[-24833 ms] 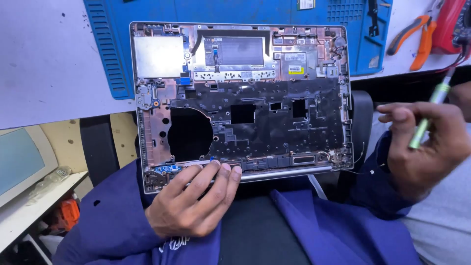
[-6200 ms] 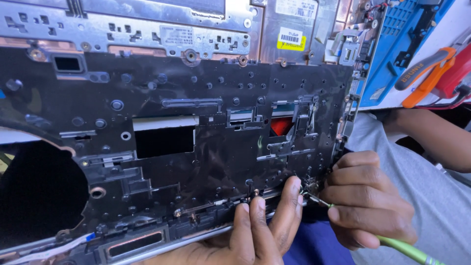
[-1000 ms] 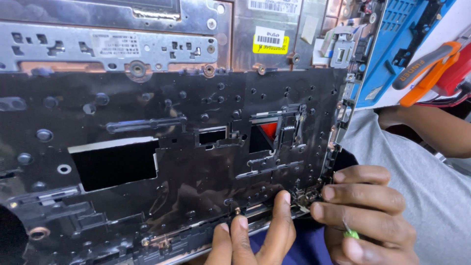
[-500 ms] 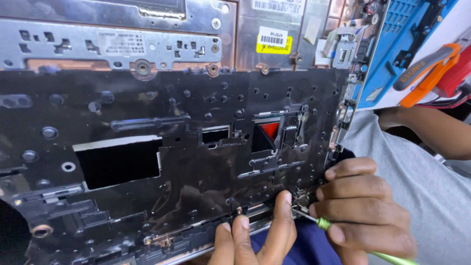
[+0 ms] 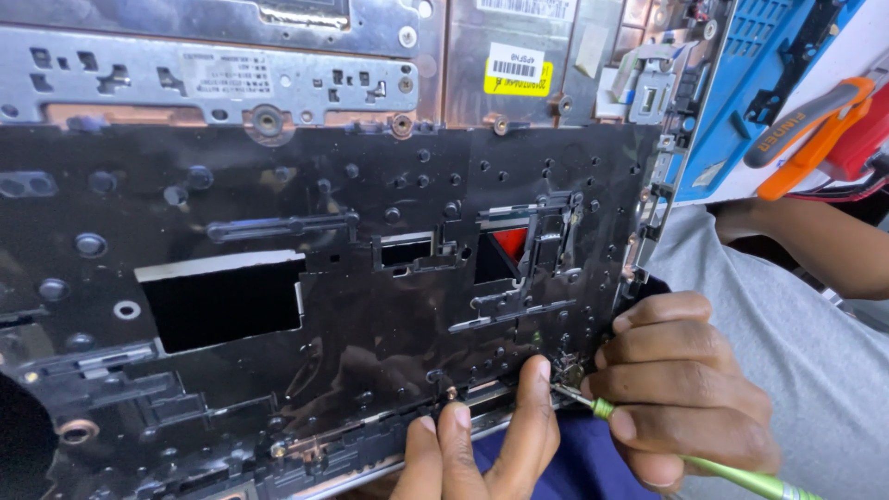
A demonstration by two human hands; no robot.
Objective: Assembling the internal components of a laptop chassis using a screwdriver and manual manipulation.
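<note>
The laptop chassis [image 5: 324, 278] filled most of the head view, lying bottom-side open with its black inner plate facing up and a silver metal bracket [image 5: 213, 79] running across its top edge. A yellow label [image 5: 511, 68] sat on the bare metal near the upper middle, and a small red patch showed through a cut-out in the plate right of centre. The right hand [image 5: 681, 384] was curled closed around a green screwdriver [image 5: 704, 458], fingers stacked one above another and folded in tight on the shaft, with the thin metal tip pointing left and resting at the chassis's lower right corner. The green handle ran off toward the bottom right of the frame. The left hand [image 5: 482, 444] came up from the bottom edge, just beside the right one, its fingers held straight and close together, not gripping anything; their tips pressed against the lower rim of the chassis, the longest finger lying right beside the screwdriver tip. So the chassis lay above and to the left of both hands, which met it only along its near edge at that corner. Beyond the chassis's right side lay a blue mat [image 5: 759, 83], and pliers with orange and grey handles [image 5: 815, 130] rested on the white surface near it.
</note>
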